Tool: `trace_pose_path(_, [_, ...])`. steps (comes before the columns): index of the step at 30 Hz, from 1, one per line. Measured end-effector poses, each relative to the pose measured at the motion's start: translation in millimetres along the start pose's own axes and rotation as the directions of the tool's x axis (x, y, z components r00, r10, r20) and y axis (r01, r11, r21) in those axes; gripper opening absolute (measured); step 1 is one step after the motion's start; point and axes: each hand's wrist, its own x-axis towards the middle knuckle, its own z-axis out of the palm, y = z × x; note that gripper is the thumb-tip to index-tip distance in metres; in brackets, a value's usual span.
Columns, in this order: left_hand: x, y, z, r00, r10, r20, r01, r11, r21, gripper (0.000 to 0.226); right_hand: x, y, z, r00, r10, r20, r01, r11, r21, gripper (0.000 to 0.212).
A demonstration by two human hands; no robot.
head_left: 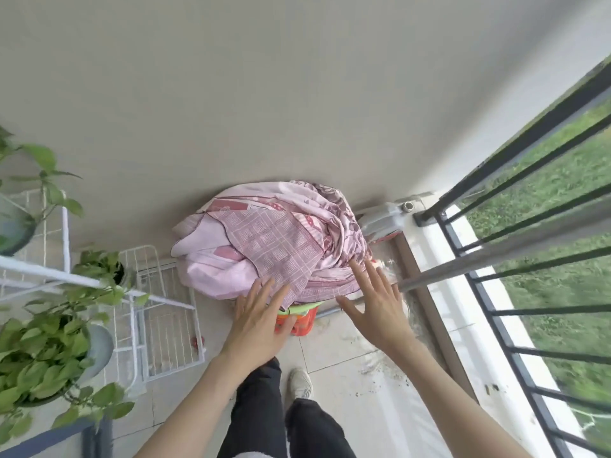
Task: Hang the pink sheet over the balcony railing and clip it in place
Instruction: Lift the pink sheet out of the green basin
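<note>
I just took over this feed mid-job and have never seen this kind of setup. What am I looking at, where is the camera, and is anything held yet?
There is no machine here: a person works with two bare hands. The single picture comes from a wide-angle camera on the person's head, looking forward and down, so the wall and bars look bent.

The left hand and right hand reach out with fingers spread, at the near edge of the bundled pink sheet. Neither has a grip on anything yet.

The sheet is heaped on an orange basket on the tiled floor. The dark balcony railing runs along the right, grass beyond it. On the left stand a white wire rack and potted plants. I see no clips.
</note>
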Motion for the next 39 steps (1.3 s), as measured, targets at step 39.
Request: trace_pose_path(39, [266,-2,106,0.884,0.015,0.467,0.207,0.883,-0.421,0.091,164,68,111,0.724,0.301,0.62,-0.371,-0.589,0.719,0.094])
